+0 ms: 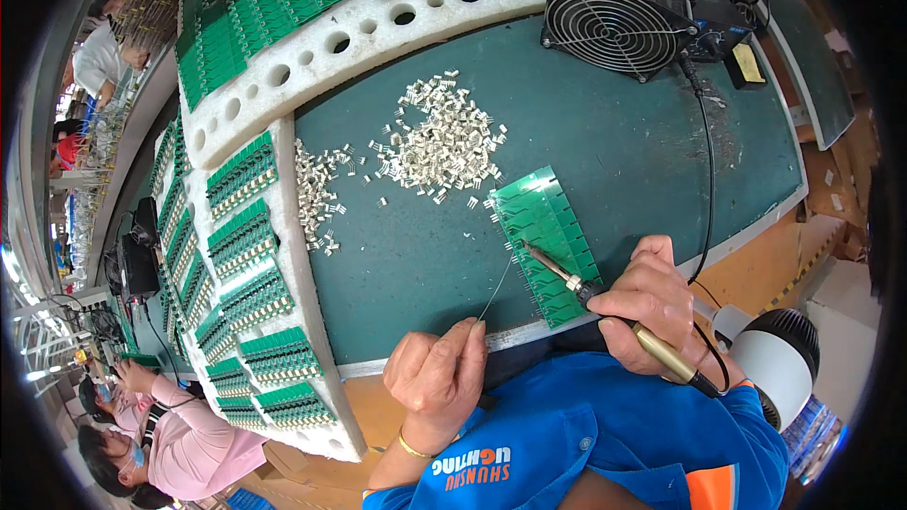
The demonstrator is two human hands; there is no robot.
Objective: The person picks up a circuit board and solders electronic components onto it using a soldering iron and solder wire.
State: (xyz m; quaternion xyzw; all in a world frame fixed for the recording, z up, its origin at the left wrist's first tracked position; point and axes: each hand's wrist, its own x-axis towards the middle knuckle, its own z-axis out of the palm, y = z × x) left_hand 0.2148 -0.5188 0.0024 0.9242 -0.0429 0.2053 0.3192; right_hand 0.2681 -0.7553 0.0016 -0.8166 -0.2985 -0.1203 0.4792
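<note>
Green circuit-board panel (553,229) lies on the tabletop (406,255), to the right of the heap of loose white connectors (439,146) and nearer to us than it, with small connectors and pins lining its long left side. In our right hand (652,304) we hold a soldering iron (657,349), that grip wrapped around the handle, probably so the tip can be steered finely; the tip points at the pin row, though we cannot tell whether it touches. Our left hand (437,373), on the near side of the heap, has its grip pinched on a thin solder wire (496,291), whose free end reaches toward the same row, likely so metal and heat can meet at one spot. Neither hand appears to grasp the panel; we suppose it rests steadily enough by itself. Left of the heap, a white foam rack (299,276) carries fitted panels (248,236) in rows, perhaps to protect their pins; beyond the heap, a foam block (368,47) bears bare panels (283,14). Beyond the heap and to its right stands a black fan (614,30), its wire guard facing our work, we judge to deal with fumes.
</note>
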